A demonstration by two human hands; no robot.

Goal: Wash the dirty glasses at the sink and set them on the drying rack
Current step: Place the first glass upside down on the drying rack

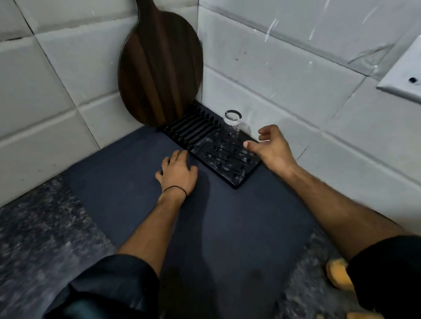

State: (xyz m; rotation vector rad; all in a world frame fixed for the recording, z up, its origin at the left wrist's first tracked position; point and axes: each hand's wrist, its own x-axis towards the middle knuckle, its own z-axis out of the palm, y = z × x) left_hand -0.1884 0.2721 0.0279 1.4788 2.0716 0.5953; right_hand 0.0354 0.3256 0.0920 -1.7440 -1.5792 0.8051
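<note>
I am looking down into a tiled corner, and at the far left the speckled grey bench (pixel 23 236) is carrying one dark blue mat (pixel 226 219) that is spreading across its middle. One round wooden board (pixel 160 69) with a handle is leaning upright against the white tiled wall (pixel 52 70), right in the corner. Below it, the left hand (pixel 178 173) is lying flat on the mat with its fingers spread and straight, grasping nothing, its fingertips reaching up to the near left edge of the rack; one thin black band (pixel 176 189) is circling that wrist. Next, one black drying rack (pixel 228 169) is sitting on the mat, running along the right-hand wall. One clear glass (pixel 231 126) is standing on the rack near the wall, and I am counting no more than this one; whether it is standing mouth up or mouth down I cannot tell. Just to its right, the right hand (pixel 272 147) is hovering over the rack, released, fingers loosely parted, the thumb tip pointing at the foot of the glass, and I cannot tell whether it is touching. Further right, one white socket plate (pixel 410 71) is showing on the wall. At the lower right edge, two blurred orange shapes (pixel 339 273) are peeking out beside the dark sleeve.
</note>
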